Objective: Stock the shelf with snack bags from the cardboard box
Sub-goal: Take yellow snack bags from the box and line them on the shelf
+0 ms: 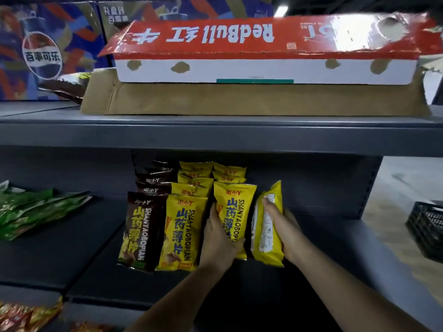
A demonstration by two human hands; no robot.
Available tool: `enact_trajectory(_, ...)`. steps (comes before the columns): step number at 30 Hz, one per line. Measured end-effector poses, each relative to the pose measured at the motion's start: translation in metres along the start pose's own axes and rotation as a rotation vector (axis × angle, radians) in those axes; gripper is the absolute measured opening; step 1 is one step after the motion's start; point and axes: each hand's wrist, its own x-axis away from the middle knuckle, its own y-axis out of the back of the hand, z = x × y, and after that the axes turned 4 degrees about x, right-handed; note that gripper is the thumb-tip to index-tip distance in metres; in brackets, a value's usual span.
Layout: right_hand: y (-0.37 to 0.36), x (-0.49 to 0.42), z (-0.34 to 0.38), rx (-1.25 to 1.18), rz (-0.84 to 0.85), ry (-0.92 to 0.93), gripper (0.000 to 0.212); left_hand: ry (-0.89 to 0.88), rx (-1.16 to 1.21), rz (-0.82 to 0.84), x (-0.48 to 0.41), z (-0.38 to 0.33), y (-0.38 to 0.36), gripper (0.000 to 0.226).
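On the grey shelf [323, 238], brown [141, 231] and yellow yam-chip bags [181, 233] stand in rows; the left hand [219, 240] wraps the front bag [233, 207] to steady it, and the right hand [285, 230] grips another yellow bag [266, 233], turned edge-on, probably to slide beside it

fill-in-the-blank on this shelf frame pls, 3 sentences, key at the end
The left hand grips a front-facing ____ snack bag.
The right hand holds a yellow snack bag showing its ____ side.
The leftmost row holds ____ snack bags on the dark grey metal shelf.

Missing: yellow; back; brown
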Motion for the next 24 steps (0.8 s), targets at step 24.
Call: enact_trajectory(24, -0.057, -0.046, -0.026, 0.681, -0.348, 0.322, 0.09, -0.12, -0.3, -0.194, -0.031, 0.032, -0.033, 0.098)
